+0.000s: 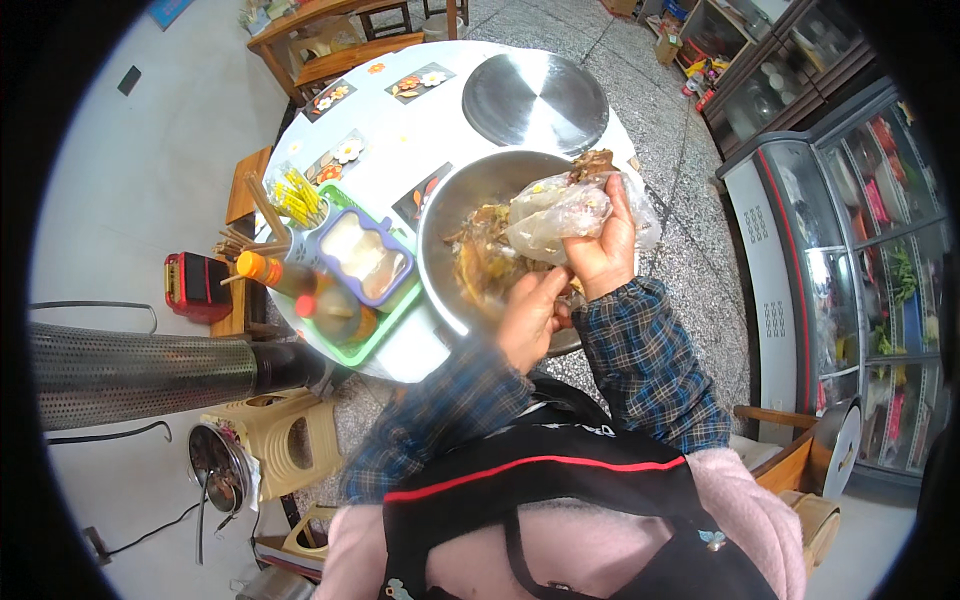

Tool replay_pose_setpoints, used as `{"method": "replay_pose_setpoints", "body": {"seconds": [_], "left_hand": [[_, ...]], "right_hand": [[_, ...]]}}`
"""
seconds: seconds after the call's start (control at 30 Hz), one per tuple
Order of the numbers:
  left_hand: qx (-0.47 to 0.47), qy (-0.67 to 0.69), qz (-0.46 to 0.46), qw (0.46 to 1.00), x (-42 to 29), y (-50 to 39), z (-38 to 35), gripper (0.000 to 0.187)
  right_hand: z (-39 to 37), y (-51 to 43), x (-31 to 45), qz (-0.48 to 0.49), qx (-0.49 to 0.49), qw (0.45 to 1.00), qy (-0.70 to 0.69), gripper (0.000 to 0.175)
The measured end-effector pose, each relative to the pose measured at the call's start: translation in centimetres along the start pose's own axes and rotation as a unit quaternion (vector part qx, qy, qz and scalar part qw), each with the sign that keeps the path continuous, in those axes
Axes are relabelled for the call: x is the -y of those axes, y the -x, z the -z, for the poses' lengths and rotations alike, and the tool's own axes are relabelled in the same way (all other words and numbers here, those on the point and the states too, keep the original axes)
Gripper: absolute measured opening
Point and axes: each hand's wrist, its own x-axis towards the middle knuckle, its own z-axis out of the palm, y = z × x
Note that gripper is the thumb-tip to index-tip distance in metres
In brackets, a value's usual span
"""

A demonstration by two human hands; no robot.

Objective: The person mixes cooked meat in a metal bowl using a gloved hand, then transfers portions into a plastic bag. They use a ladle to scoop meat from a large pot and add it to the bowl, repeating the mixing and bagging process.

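Observation:
A large round steel basin (442, 225) stands at the near right part of the round table, with pieces of cooked meat (480, 262) in it. Over its right side, my right hand (606, 244) holds a clear plastic bag (559, 214); brown meat (594, 163) shows at the bag's far end. My left hand (531, 315) is just below, at the basin's near side, its fingers bent close to the right wrist. Whether those fingers pinch anything cannot be made out. Behind the basin a round steel lid (535, 99) lies flat on the table.
A green tray (352, 354) at the left holds sauce bottles (277, 276), a purple-rimmed container (366, 255) and a cup of yellow-wrapped chopsticks (298, 199). A perforated metal pipe (150, 371) is at the far left. Glass-fronted display fridges (817, 255) stand at the right.

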Motion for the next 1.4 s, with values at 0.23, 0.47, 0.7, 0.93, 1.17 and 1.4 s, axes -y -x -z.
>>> {"method": "replay_pose_setpoints", "body": {"seconds": [0.23,0.47,0.7,0.93,1.17,1.4], "left_hand": [[-0.095,0.071,-0.096,0.988,1.4,-2.4,-0.5,0.013],[-0.164,-0.301,-0.208,0.916,2.2,3.0,2.5,0.009],[-0.134,-0.451,-0.339,0.815,-0.5,2.7,1.3,0.028],[-0.087,-0.666,-0.371,0.641,-0.3,0.2,0.0,0.022],[-0.025,-0.475,-0.292,0.830,2.2,1.3,-1.9,0.011],[-0.087,-0.255,-0.206,0.941,-0.1,-2.2,-0.8,0.006]], "right_hand": [[3.5,-3.5,0.1,0.005,-0.007,1.000,0.028,0.028],[8.8,-6.0,0.0,0.148,0.015,0.883,0.445,0.028],[11.1,-5.5,-2.3,0.192,0.028,0.746,0.637,0.030],[11.8,-4.7,-2.0,0.132,0.021,0.732,0.668,0.023],[14.4,-6.3,-1.2,0.198,0.114,0.769,0.596,0.027],[10.5,-11.1,-3.1,0.320,0.199,0.606,0.700,0.032]]}}
